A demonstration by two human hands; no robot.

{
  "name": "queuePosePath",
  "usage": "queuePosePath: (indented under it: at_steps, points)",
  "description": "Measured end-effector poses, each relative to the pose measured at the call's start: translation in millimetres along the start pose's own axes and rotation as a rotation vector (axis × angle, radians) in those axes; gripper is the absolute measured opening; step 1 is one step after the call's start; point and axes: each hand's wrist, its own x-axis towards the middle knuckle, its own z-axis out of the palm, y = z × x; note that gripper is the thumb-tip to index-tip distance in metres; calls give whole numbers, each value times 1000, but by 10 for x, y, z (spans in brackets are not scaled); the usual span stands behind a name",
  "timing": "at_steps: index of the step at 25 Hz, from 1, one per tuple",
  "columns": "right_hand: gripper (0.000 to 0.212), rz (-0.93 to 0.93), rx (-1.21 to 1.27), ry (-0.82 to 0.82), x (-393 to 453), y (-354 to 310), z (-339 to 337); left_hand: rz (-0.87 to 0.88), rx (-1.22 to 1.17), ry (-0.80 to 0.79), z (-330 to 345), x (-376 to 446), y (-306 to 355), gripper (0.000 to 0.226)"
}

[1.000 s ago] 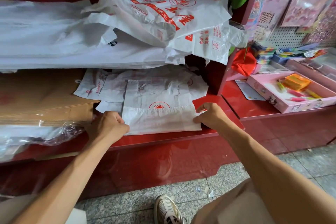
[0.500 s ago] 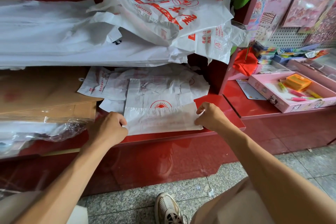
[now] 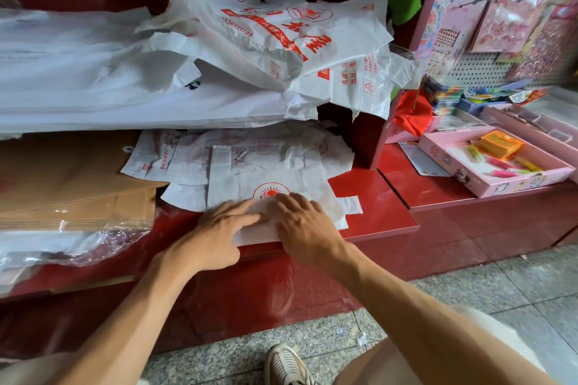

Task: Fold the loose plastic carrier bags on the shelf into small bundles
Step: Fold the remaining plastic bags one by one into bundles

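Both hands lie flat, fingers straight: the left hand point(image 3: 215, 236) and right hand point(image 3: 305, 225) press the thin, crinkled white carrier bag point(image 3: 269, 178), seemingly part-folded, on the glossy red shelf point(image 3: 380, 216)

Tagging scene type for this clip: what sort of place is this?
Likely a small stationery or gift shop. A pegboard hangs packaged stickers, a pink tray holds pens, and printed carrier bags pile on the red shelf.
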Motion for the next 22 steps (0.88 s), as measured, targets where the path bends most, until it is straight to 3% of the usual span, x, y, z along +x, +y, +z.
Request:
queuePosePath:
  at_steps: [4,6,8,11,13,17,22]
  points:
    - [68,122,33,-137,61,132,-35,-96,-169,91,-32,83,-125,60]
    - [77,163,23,-226,70,228,-103,-119,-29,80,-33,112,-189,60]
    - [81,172,21,-279,55,280,-137,-130,84,39,-35,130,-233,82]
    - [79,124,-13,-190,16,292,-170,-131,86,-22,-58,129,-242,122]
    - [74,87,-29,-129,-1,305,-197,-120,102,-19,-23,140,-217,129]
    - [83,26,-38,-122,-25,309,-178,-188,-218,99,12,216,-227,83]
    - [58,-43,-2,-229,-51,297,-67,-161,29,93,62,182,-194,45]
